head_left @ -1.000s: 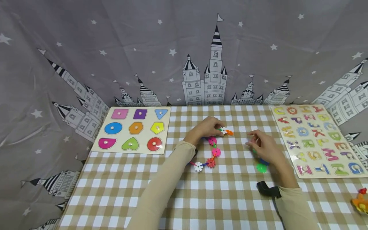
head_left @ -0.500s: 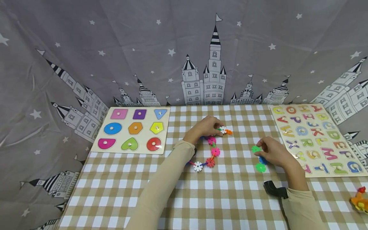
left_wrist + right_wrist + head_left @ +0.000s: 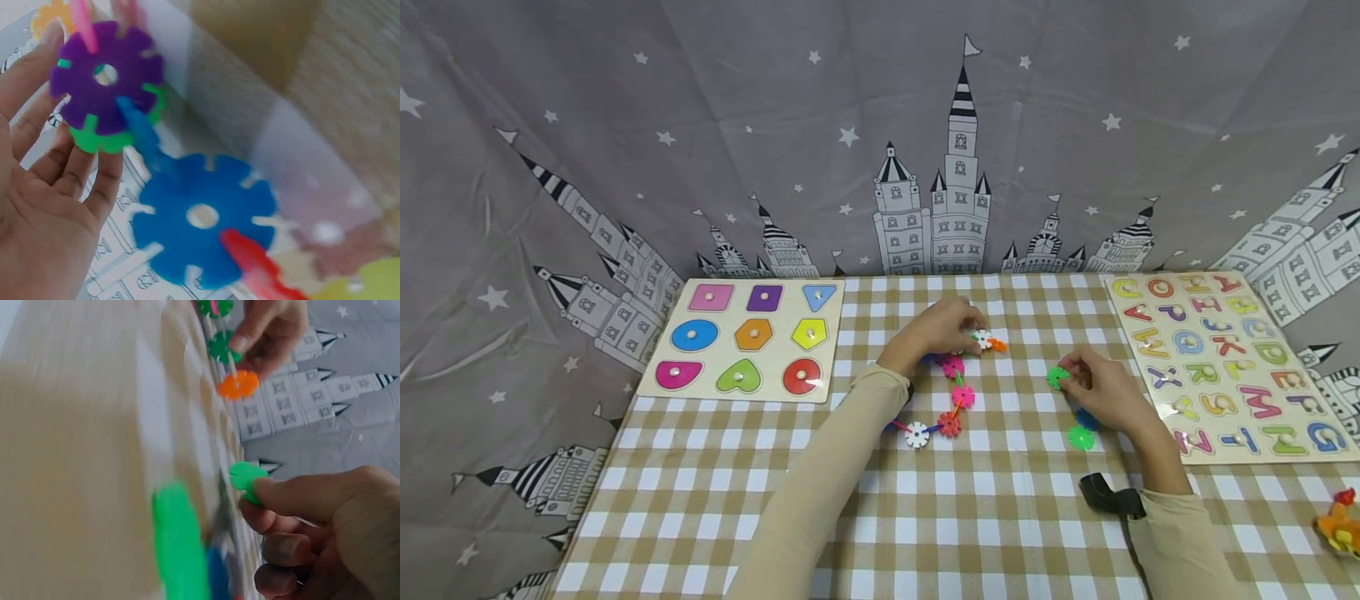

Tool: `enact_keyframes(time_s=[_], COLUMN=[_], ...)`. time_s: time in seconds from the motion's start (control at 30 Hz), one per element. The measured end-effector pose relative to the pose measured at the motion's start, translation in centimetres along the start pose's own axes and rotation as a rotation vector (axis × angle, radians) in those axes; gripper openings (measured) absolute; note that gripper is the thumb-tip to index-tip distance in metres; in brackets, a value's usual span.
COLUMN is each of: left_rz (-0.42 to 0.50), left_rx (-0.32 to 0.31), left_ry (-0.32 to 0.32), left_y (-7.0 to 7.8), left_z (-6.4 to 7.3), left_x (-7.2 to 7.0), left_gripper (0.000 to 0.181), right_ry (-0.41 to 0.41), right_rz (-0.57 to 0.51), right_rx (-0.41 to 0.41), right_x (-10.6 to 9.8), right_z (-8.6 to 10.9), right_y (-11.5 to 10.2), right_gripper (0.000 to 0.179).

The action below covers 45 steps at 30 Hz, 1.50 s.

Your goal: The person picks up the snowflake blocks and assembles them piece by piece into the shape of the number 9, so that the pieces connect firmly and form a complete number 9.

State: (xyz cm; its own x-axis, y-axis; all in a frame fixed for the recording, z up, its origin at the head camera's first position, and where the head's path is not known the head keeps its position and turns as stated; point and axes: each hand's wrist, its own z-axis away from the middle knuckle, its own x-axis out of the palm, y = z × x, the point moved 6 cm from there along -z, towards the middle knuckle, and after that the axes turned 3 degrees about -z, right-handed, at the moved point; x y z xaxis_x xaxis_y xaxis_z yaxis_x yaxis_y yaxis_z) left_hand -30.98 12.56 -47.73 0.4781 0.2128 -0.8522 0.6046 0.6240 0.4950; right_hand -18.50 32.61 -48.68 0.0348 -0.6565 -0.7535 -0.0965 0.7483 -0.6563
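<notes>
My right hand (image 3: 1103, 387) pinches a light green notched disc (image 3: 1057, 378) between thumb and fingertips; the right wrist view shows this green disc (image 3: 247, 479) at the thumb tip. To the left, my left hand (image 3: 942, 327) holds the far end of a chain of linked snowflake discs, its thumb on a green disc (image 3: 224, 346) beside the orange disc (image 3: 238, 385). A white disc (image 3: 982, 339) shows by its fingertips. Pink discs (image 3: 963, 396) curve toward me, partly hidden by the left arm. Close to the left wrist camera are a purple disc (image 3: 106, 78) and a blue disc (image 3: 203, 222).
Below my right hand lie a loose green disc (image 3: 1081, 438) and a blue disc (image 3: 1086, 418). A shape puzzle board (image 3: 647, 385) is at the left, a letter puzzle board (image 3: 1157, 392) at the right. An orange toy (image 3: 1337, 529) sits at the right edge of the checked cloth (image 3: 970, 542).
The right hand has come down to the green disc, pinched it, and carried it a little left and away from me. My left hand stays nearly in place on the chain.
</notes>
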Motion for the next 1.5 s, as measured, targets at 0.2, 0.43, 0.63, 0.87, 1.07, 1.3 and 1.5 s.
enact_keyframes(time_s=[0.2, 0.43, 0.63, 0.87, 1.07, 1.3, 1.5], left_rz=[-0.027, -0.056, -0.034, 0.000, 0.053, 0.089, 0.115], left_rx=[0.099, 0.118, 0.114, 0.108, 0.099, 0.087, 0.093], left_ry=[0.005, -0.003, 0.017, 0.055, 0.077, 0.087, 0.093], left_y=[2.0, 2.2, 1.8, 1.5, 1.4, 1.1, 1.1], left_z=[-0.5, -1.1, -1.3, -1.3, -1.2, -1.1, -1.2], left_x=[-0.5, 0.4, 1.1, 1.0, 0.8, 0.9, 1.1], left_gripper=[0.038, 0.025, 0.019, 0.016, 0.014, 0.014, 0.014], right_ry=[0.090, 0.093, 0.089, 0.090, 0.117, 0.116, 0.115], right_rz=[-0.176, -0.442, -0.505, -0.608, -0.693, -0.688, -0.729], right_rx=[0.047, 0.183, 0.287, 0.313, 0.353, 0.375, 0.332], right_x=[0.7, 2.8, 3.9, 4.5, 4.7, 4.6, 5.2], right_z=[-1.1, -2.8, -3.1, -3.6, -3.8, -3.7, -3.8], right_y=[-1.2, -2.3, -2.0, -1.9, -1.6, -1.3, -1.4], right_gripper=[0.020, 0.027, 0.029, 0.032, 0.034, 0.033, 0.030])
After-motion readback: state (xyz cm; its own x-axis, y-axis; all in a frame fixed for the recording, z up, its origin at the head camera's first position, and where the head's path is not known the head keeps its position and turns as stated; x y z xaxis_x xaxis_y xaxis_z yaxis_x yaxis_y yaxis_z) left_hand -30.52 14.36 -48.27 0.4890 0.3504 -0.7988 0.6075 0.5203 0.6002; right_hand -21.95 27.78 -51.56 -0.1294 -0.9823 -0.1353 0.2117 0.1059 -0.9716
